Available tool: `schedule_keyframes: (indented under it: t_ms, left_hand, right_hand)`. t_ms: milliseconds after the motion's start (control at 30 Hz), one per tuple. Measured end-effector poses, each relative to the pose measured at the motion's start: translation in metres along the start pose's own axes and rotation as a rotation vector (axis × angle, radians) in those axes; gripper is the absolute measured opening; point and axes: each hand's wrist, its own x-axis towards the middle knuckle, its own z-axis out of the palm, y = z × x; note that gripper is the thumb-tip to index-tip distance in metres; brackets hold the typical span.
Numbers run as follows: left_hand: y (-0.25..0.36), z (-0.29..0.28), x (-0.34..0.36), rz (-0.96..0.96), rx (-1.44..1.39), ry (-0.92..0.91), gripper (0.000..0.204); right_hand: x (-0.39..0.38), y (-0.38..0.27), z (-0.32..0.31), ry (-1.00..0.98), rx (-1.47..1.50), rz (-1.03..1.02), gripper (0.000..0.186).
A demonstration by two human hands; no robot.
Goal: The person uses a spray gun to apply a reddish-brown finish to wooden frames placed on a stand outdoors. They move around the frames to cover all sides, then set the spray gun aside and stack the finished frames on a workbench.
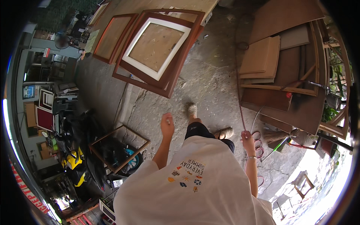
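My left hand [167,123] hangs over the concrete floor, its fingers curled; a small pale spot shows among them, too small to make out. My right hand [247,138] grips a thin red hose [242,120], which runs up along the stacked boards to a loop at the top right and has several coils [258,146] beside my hand. A grey line [255,116] curves down behind that hand. Ahead, a white frame [129,54] lies inside brown wooden frames [169,91] on a plywood table. My sandalled feet show between my hands.
Stacked boards [258,60] fill the right, with a broom [278,136] and a green-handled tool [277,148] below. An empty frame [144,140] leans by parked motorbikes [75,161] at left. More frames [45,114] stand along the wall. A small stool [302,185] is at lower right.
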Motion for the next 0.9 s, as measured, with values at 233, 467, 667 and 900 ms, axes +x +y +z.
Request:
schedule_keyframes:
  t_ms: [233,467,667,900]
  left_hand:
    - [-0.067,-0.099,0.135,0.310,0.343,0.194,0.045]
    - [-0.091,-0.127,0.259,0.650,0.568,-0.416,0.059]
    - [-0.126,-0.165,0.322,0.697,0.608,-0.352,0.060]
    - [-0.169,-0.216,0.431,0.611,0.576,-0.106,0.060]
  right_hand:
    - [0.038,-0.213,0.204,0.086,-0.418,-0.685,0.067]
    - [0.082,-0.285,0.329,-0.053,-0.829,-0.787,0.079]
    - [0.155,-0.326,0.312,0.064,-0.754,-0.693,0.076]
    - [0.300,-0.395,0.253,0.354,-0.844,-0.864,0.066]
